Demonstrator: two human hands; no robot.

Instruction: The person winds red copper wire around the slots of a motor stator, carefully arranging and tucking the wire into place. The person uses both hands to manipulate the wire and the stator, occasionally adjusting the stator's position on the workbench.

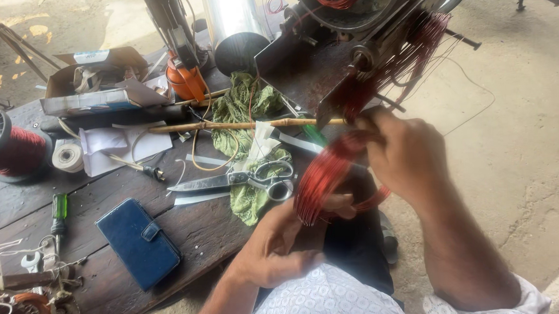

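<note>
Both hands are clamped on a coil of red wire (328,173) held in the air just off the right edge of the worktop (194,235). The left hand (284,243) grips the coil's lower end from below, fingers curled around the strands. The right hand (403,153) closes over its upper end, where the strands run up into a winding machine (376,50) standing at the worktop's far right corner, with more red wire wrapped on its frame.

Just left of the coil, a pair of scissors (242,179) lies on a green cloth (247,139) near the right edge. A thin bamboo stick (227,125) crosses the cloth on its far side. Toward the near edge lies a blue wallet case (137,242), and beside it, nearer the left edge, a green-handled screwdriver (59,213). A spool of red wire (8,147) stands at the left edge, a roll of white tape (68,157) just beside it. An open cardboard box (97,84) sits at the far left corner.
</note>
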